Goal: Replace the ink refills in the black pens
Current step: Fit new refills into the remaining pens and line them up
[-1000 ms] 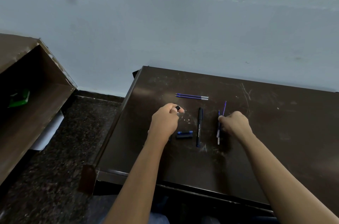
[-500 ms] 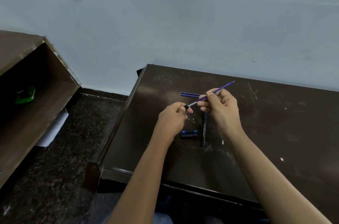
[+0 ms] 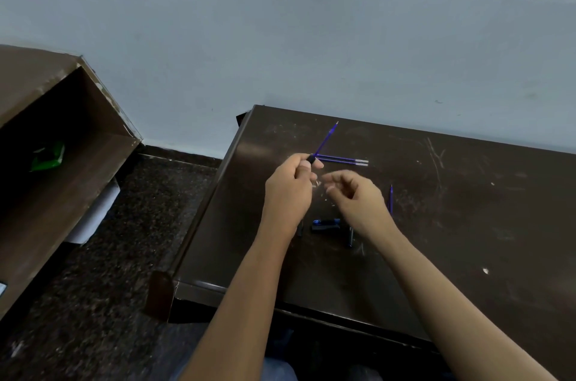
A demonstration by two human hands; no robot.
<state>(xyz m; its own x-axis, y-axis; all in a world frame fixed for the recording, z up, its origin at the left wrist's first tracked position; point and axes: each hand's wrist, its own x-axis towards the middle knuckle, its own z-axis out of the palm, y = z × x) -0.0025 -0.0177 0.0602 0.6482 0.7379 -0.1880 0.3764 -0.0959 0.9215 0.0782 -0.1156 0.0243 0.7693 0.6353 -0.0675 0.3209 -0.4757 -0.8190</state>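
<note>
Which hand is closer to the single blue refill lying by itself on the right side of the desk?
Right. The right hand is just left of that refill. The left hand is farther left, past the right hand, holding a second refill.

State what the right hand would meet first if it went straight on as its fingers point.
The right hand would probably meet the left hand, which pinches a blue refill; depth is unclear.

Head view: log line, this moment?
left hand: grips black pen, blue refill protruding | right hand: open | two refills: on desk
</note>
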